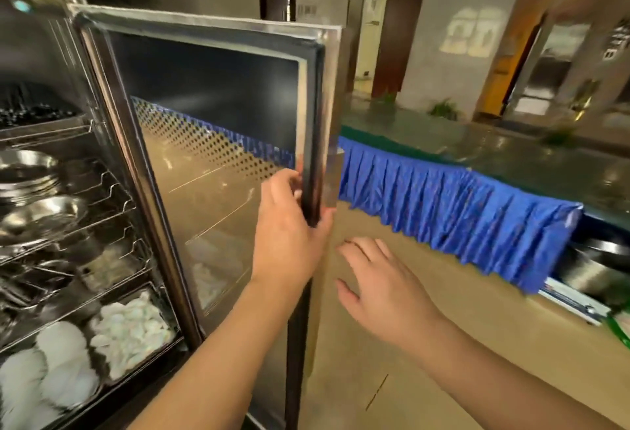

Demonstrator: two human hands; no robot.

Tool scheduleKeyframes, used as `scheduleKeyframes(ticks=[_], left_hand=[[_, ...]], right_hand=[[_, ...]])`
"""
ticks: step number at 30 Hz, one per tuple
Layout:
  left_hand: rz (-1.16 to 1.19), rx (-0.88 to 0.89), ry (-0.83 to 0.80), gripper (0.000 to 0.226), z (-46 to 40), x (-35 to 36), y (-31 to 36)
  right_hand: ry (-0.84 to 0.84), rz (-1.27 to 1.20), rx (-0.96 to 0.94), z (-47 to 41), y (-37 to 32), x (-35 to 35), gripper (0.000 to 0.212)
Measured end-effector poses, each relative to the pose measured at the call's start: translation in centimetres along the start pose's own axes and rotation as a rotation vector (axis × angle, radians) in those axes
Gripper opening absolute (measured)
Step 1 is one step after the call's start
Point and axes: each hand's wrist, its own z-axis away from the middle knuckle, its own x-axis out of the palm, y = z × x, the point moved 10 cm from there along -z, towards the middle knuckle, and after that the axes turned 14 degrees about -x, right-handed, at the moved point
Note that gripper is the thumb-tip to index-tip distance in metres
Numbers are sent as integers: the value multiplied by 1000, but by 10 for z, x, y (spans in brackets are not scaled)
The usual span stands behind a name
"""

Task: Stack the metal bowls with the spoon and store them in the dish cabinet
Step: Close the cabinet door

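The dish cabinet (51, 40) stands open at the left, its wire racks in view. Metal bowls (41, 214) rest on the middle racks, one above the other. The glass cabinet door (211, 95) swings out toward me. My left hand (289, 228) grips the door's free edge, fingers wrapped around the dark seal. To its right, my right hand (381, 283) hovers with fingers spread and nothing in it. I cannot make out a spoon.
White dishes (58, 361) and small white spoons or cups (133, 327) fill the lower racks. A long table with a blue pleated skirt (460, 211) runs across the right. A metal pot (600, 266) sits past its end. Tan floor lies below.
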Motion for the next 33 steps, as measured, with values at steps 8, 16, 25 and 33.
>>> scheduleKeyframes(ticks=[8, 16, 25, 33], left_hand=[[-95, -29, 127, 73, 24, -21, 5], [-113, -168, 223, 56, 63, -100, -21], [-173, -320, 405, 41, 108, -216, -56], [-376, -380, 575, 43, 133, -302, -84]], right_hand=[[2, -241, 34, -30, 31, 6, 91], [-40, -561, -32, -53, -27, 34, 74], [-103, -928, -210, -81, -149, 53, 44], [-155, -1004, -372, -111, -244, 64, 50]])
